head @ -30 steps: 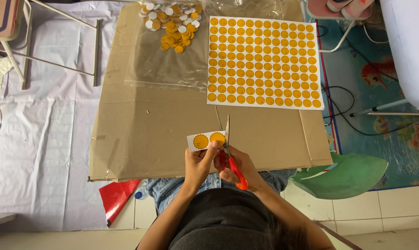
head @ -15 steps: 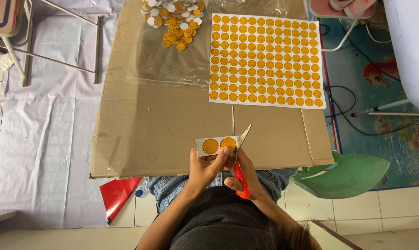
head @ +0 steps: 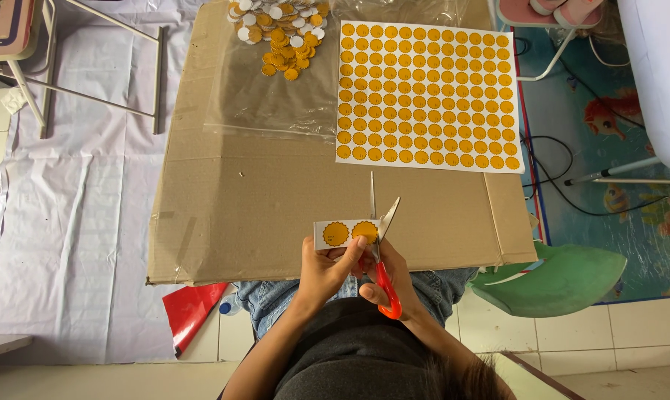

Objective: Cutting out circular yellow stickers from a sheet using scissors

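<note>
My left hand [head: 326, 268] pinches a small white paper strip [head: 342, 233] printed with two orange discs, held over the near edge of a flat cardboard sheet [head: 276, 192]. My right hand [head: 394, 285] grips red-handled scissors [head: 381, 252]. Their blades are spread open at the strip's right end, beside the right disc. A large white sheet of orange discs [head: 427, 96] lies farther back on the cardboard. A heap of cut-out orange and white discs [head: 276, 33] rests on a clear plastic bag [head: 268, 96] at the far left.
The cardboard rests across my lap in blue jeans. A white cloth [head: 76, 222] covers the floor on the left under a metal-legged stool [head: 24, 44]. A red packet [head: 191, 311] lies below the cardboard. A green plastic seat [head: 557, 278] and cables are on the right.
The scissor blades have gone from nearly closed to spread wide at the strip's right end. Both hands and the strip stay at the near edge of the cardboard.
</note>
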